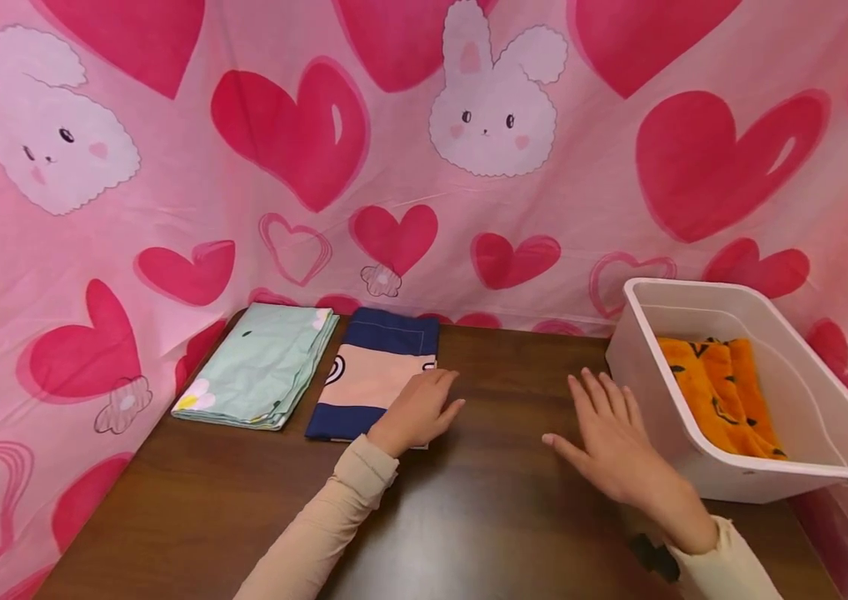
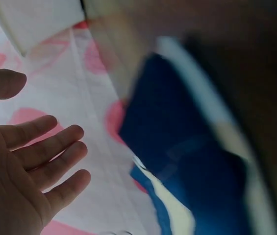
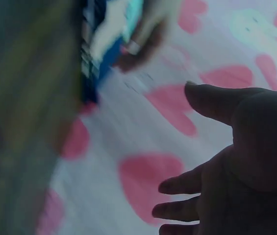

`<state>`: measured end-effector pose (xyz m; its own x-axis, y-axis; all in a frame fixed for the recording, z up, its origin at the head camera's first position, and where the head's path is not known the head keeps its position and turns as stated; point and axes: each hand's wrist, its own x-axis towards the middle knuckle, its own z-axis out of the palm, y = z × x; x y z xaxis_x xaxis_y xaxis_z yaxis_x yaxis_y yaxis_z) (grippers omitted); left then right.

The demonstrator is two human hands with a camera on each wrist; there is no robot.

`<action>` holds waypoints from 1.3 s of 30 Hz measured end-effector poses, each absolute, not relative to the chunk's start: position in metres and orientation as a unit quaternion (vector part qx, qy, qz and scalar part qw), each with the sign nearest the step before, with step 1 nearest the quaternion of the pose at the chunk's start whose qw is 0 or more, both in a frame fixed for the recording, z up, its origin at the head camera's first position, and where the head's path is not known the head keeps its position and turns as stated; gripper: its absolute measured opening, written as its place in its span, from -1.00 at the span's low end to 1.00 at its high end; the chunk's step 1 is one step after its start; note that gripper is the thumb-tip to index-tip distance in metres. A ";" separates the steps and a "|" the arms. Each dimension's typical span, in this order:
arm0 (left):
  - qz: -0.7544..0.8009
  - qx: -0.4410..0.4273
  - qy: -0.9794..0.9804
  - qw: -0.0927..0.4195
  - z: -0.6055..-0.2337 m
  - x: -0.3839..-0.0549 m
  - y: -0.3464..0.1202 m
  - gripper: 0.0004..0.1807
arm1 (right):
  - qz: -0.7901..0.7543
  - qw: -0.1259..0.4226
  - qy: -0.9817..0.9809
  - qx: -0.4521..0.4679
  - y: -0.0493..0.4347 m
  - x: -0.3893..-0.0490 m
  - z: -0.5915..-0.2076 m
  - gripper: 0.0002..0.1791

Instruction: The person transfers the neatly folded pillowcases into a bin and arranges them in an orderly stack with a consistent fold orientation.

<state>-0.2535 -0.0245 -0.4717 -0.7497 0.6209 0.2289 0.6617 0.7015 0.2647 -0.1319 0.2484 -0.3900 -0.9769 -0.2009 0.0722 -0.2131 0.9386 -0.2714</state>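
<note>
In the head view a folded cloth with navy ends and a peach middle (image 1: 371, 375) lies flat on the table. My left hand (image 1: 416, 408) is over its right edge, fingers relaxed and holding nothing. The left wrist view shows the left palm (image 2: 15, 161) with fingers loosely extended, apart from the navy cloth (image 2: 177, 122). My right hand (image 1: 615, 446) hovers beside the white bin, fingers spread and nothing in them. In the right wrist view the right hand (image 3: 256, 147) also has its thumb and fingers apart.
A folded mint-green cloth with flowers (image 1: 259, 362) lies at the table's left. At the right stands a white plastic bin (image 1: 724, 479) with an orange patterned cloth (image 1: 724, 396) inside. A pink heart-and-rabbit curtain (image 1: 394, 167) hangs behind the brown table (image 1: 484, 517).
</note>
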 end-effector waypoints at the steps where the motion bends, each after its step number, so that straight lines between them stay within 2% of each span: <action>1: -0.169 -0.345 -0.921 0.061 -0.474 -0.253 -0.030 -0.45 | 0.148 0.018 -0.983 0.112 0.242 -0.134 -0.399 0.03; 8: -0.179 -0.324 -0.927 0.062 -0.484 -0.257 -0.060 -0.53 | 0.190 -0.048 -0.972 0.129 0.197 -0.161 -0.460 0.02; 14: -0.175 -0.298 -0.936 0.068 -0.486 -0.270 -0.081 -0.60 | 0.227 -0.094 -0.959 0.138 0.157 -0.186 -0.492 0.00; 25: -0.154 -0.264 -0.949 0.075 -0.488 -0.283 -0.125 -0.62 | 0.247 -0.075 -0.955 0.146 0.114 -0.231 -0.505 -0.18; 30: -0.139 -0.246 -0.954 0.094 -0.487 -0.290 -0.146 -0.65 | 0.238 -0.088 -0.957 0.142 0.104 -0.255 -0.505 -0.20; 39: -0.161 -0.243 -0.949 0.122 -0.491 -0.312 -0.175 -0.75 | 0.247 -0.072 -0.959 0.116 0.096 -0.286 -0.505 -0.21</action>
<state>-0.3123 -0.1754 -0.4908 -0.8521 0.4223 0.3092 0.5008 0.8295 0.2472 -0.2865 0.0962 -0.5046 -0.9625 -0.2590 -0.0810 -0.1877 0.8509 -0.4907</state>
